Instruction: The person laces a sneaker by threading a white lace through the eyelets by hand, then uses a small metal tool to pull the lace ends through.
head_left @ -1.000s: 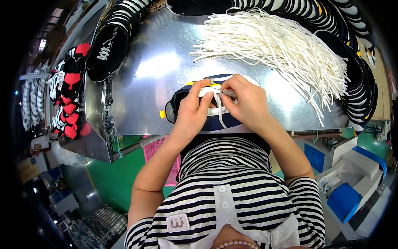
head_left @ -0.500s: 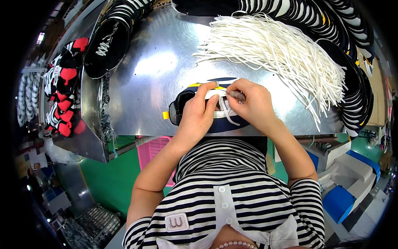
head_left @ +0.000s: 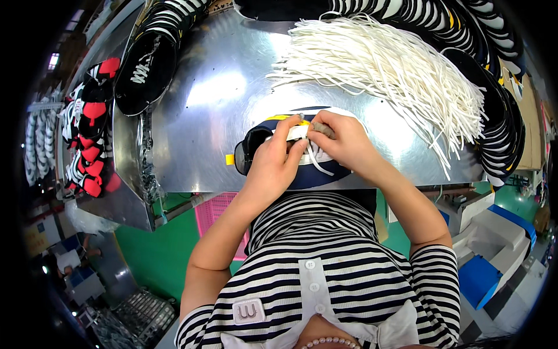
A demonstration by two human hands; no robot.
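Since the frame half a second ago, the right hand has shifted left, so its fingertips now sit just beside those of the left hand. From my end I see the right hand grasping a short, grey-brown tool handle between thumb and fingers; the tool's tip is hidden from me. I have the left hand pinching the white part of a navy shoe upper, which lies on its side along the near edge of the metal bench, directly under both hands. One white lace hangs from the opening toward the person. Beyond the hands, to the right, I see a big pile of white laces, and more black uppers at far left.
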